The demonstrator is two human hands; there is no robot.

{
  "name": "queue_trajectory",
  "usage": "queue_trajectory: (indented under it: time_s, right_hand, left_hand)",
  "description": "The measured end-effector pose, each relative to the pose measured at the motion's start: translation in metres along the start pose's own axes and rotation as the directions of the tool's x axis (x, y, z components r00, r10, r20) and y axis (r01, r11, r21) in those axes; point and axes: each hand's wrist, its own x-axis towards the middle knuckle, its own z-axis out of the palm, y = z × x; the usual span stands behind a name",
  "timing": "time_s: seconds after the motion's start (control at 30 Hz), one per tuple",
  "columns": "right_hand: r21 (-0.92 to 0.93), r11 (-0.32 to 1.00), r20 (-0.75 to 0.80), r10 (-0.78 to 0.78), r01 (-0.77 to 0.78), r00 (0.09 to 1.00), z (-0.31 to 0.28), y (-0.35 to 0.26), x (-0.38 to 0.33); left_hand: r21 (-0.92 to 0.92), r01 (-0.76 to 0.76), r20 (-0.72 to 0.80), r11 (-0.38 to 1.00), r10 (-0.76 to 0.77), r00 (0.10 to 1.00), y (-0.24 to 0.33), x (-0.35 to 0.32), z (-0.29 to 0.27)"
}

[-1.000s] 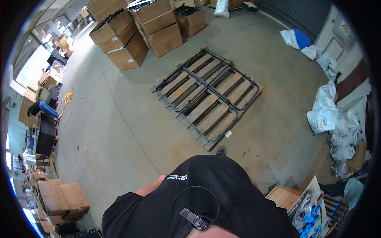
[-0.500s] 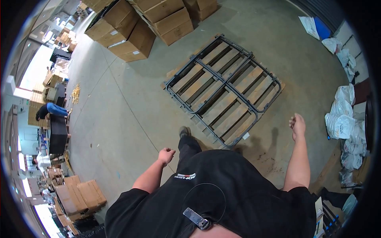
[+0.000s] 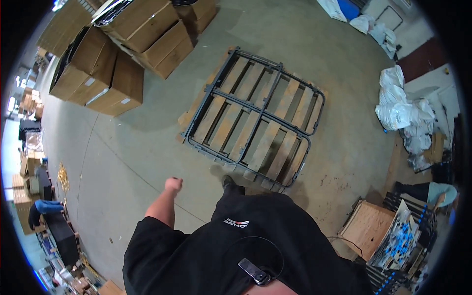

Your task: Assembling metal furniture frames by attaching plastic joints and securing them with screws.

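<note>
My left hand (image 3: 173, 185) hangs over the floor at the left of my body, fingers curled closed with nothing visible in them. My right hand is out of the picture. Ahead of me a dark metal frame (image 3: 262, 111) with rounded corners and crossing bars lies flat on a wooden pallet (image 3: 265, 143). The left hand is apart from both, to the left of the pallet's near corner. My dark shoe (image 3: 227, 181) stands close to the pallet's near edge.
Large cardboard boxes (image 3: 115, 101) stand at the far left. White plastic sacks (image 3: 393, 110) line the right side. Near right, a wooden board (image 3: 368, 227) sits beside a container of blue pieces (image 3: 397, 241). One person (image 3: 49, 206) bends at the left; another (image 3: 440, 194) is at the right.
My view has turned and come forward, so the pallet and frame appear further left. My right hand has left the picture. My left hand has swung up and left in view.
</note>
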Motion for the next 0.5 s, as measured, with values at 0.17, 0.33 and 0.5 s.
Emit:
queue_trajectory:
  time_s: [0.17,0.33,0.5]
  right_hand:
    - [0.572,0.243,0.242,0.863,-0.783,0.444,-0.083,-0.104,-0.037]
    - [0.634,0.446,0.355,0.557,-0.631,0.751,-0.014,-0.151,0.056]
    - [0.614,0.24,0.531,0.58,-0.752,0.618,0.054,-0.194,0.015]
  left_hand:
    - [-0.307,-0.096,0.0,0.947,0.101,0.995,0.093,0.05,0.017]
    - [0.033,-0.384,0.291,0.923,0.359,0.887,0.162,-0.029,0.066]
    - [0.207,-0.23,0.421,0.951,0.126,0.898,0.146,0.06,0.143]
